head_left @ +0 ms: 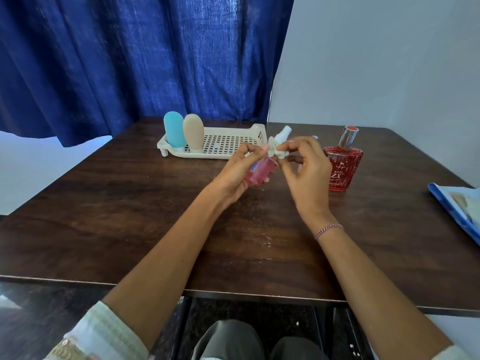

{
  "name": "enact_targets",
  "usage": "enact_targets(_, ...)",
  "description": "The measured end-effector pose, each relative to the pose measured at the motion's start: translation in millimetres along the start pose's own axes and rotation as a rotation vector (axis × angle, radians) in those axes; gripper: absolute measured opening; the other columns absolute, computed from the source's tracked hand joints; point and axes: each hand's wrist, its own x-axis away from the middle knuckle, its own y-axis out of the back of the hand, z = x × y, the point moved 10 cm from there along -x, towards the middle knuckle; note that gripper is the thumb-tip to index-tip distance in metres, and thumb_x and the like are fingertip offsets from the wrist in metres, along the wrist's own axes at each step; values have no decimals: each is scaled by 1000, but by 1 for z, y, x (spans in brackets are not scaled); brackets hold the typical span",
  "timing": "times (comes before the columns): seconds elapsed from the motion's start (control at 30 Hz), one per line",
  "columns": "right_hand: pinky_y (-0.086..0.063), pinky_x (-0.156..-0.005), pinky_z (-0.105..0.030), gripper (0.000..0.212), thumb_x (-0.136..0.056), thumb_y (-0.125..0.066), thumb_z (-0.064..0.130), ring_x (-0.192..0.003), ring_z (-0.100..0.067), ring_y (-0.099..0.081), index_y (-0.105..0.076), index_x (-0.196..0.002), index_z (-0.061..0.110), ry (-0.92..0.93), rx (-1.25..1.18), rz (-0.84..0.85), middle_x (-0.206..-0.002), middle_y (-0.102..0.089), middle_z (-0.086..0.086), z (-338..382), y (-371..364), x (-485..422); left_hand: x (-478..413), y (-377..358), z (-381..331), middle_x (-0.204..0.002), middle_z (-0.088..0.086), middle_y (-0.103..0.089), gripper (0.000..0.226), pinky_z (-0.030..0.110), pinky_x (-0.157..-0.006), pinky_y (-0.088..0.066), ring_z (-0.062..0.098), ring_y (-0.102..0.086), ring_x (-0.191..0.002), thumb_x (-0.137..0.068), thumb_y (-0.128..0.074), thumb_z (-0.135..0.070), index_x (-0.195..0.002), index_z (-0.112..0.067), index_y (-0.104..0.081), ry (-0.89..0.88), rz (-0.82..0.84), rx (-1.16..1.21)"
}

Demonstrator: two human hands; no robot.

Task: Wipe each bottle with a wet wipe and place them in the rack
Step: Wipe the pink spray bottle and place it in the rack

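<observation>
My left hand [237, 170] grips a small pink spray bottle [261, 170] with a white cap, tilted above the table. Against the bottle's neck, my right hand [304, 172] pinches a crumpled white wet wipe [277, 149]. Behind the hands lies a cream perforated rack [228, 144]. In its left end stand a blue bottle [174, 132] and a beige bottle [193, 132], both upside down. A red perfume bottle [341, 167] with a clear cap stands on the table to the right of my right hand.
The dark wooden table [130, 216] runs to a near edge above my knees. A blue-edged packet [459, 209] lies at the right edge. A blue curtain [130, 61] hangs behind the table, with a pale wall to the right.
</observation>
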Motion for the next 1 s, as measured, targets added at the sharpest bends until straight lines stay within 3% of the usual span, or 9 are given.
enact_targets(0.1, -44, -80, -4, 20, -77, -71, 1, -93, -4, -53, -67, -96, 4, 3, 54, -38, -102, -59, -9, 0, 6, -1, 3, -2, 2, -104, 10, -63, 30, 23, -56, -54, 17, -66, -75, -75, -65, -30, -94, -14, -49, 27, -2, -10)
enact_targets(0.2, -48, -85, -14, 23, -78, -69, 0, -96, -14, -56, -68, -100, 4, 17, 69, 8, -103, -59, -9, 3, 0, 1, 2, 2, 3, -104, 11, -61, 36, 22, -56, -54, 15, -65, -74, -80, -63, -29, -106, -9, -49, 37, -26, 28)
enact_targets(0.3, -44, -93, -14, 24, -79, -67, -2, -101, -12, -54, -69, -102, 5, 54, 35, 99, -105, -58, -9, 9, -13, 4, 1, 8, 0, -97, 10, -64, 47, 22, -54, -53, 13, -64, -69, -95, -43, -43, -119, -3, -49, 25, -45, 129)
enact_targets(0.43, -42, -96, -17, 27, -77, -66, -5, -103, -10, -51, -70, -101, 6, 134, 10, 263, -104, -57, -8, 20, -37, 14, 0, 18, -2, -80, 8, -66, 58, 22, -48, -50, 12, -63, -58, -97, -24, -56, -107, -6, -51, 34, -87, 219)
enact_targets(0.53, -44, -93, -18, 28, -76, -66, -6, -100, -10, -51, -71, -101, 7, 172, -5, 331, -102, -56, -8, 25, -45, 19, 1, 20, -3, -83, 8, -62, 46, 23, -55, -53, 14, -60, -67, -95, -44, -41, -119, -1, -49, 40, -99, 194)
enact_targets(0.67, -42, -94, -17, 25, -77, -67, -5, -101, -13, -52, -69, -99, 5, 182, 45, 283, -102, -58, -10, 27, -40, 17, -1, 16, 0, -75, 3, -61, 10, 19, -50, -47, 9, -59, -59, -93, -52, -12, -101, -7, -49, 39, -65, 118)
enact_targets(0.73, -40, -95, -15, 22, -77, -66, -4, -102, -13, -52, -69, -97, 4, 163, 45, 234, -102, -58, -9, 25, -33, 14, 0, 14, -1, -76, 3, -63, 13, 18, -49, -47, 8, -59, -59, -92, -53, -11, -103, -7, -49, 32, -49, 112)
enact_targets(0.83, -43, -94, -17, 22, -77, -65, -5, -102, -13, -53, -70, -95, 7, 121, 41, 146, -104, -57, -7, 20, -20, 9, 1, 10, 0, -94, 9, -61, 35, 24, -61, -53, 13, -62, -73, -85, -60, -14, -115, 0, -48, 44, -12, 142)
enact_targets(1.0, -45, -90, -14, 24, -75, -67, -9, -100, -7, -50, -66, -96, 3, 80, 38, -28, -105, -53, -11, 15, 2, 2, 4, 5, 1, -113, 14, -56, 28, 39, -94, -47, 19, -58, -97, -89, -54, -15, -114, -3, -53, 64, 57, 170)
